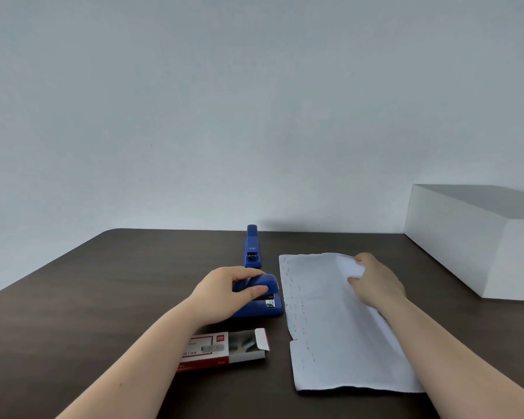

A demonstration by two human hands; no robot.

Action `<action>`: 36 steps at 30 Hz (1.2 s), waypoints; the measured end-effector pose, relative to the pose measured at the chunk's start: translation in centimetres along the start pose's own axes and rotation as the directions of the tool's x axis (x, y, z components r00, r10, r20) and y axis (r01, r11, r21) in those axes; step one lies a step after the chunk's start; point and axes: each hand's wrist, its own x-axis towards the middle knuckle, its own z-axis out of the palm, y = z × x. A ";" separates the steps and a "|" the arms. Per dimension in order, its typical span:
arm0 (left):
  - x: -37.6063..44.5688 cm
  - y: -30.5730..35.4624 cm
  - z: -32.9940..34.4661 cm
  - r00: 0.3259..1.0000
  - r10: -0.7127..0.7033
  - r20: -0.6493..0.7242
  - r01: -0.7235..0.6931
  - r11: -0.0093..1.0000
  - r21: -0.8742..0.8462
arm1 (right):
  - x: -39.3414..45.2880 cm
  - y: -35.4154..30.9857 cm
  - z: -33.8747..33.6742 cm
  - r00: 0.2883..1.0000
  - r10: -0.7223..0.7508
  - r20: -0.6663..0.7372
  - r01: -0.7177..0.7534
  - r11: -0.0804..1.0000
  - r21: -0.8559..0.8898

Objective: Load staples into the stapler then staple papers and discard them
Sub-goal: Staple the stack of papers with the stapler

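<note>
A blue stapler (265, 299) lies on the dark table, its nose pointing right toward the papers. My left hand (224, 290) grips its top arm from the left. White papers (339, 334) lie to its right, with a row of staples along their left edge. My right hand (372, 281) pinches the papers near their far right corner, which is lifted a little. A red and white staple box (221, 350) sits open near my left forearm, with staple strips showing inside. A second blue stapler (252, 247) stands farther back.
A large white box (478, 243) stands at the right rear of the dark table (103, 297). A pale wall rises behind the table's far edge.
</note>
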 end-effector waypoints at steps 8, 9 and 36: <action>-0.5 -0.1 0.0 0.999 -0.035 -0.007 0.035 0.999 0.007 | -1.3 -1.0 -1.4 0.996 -0.080 0.045 0.049 0.881 0.470; -0.6 -0.1 0.0 0.999 -0.036 -0.005 0.036 0.999 0.012 | -1.5 -0.9 -1.7 0.995 -0.081 0.051 0.047 0.877 0.479; -1.3 1.3 0.2 0.998 0.026 -0.064 -0.021 0.997 0.069 | -2.9 -0.3 -1.5 0.999 -0.049 0.015 0.036 0.872 0.488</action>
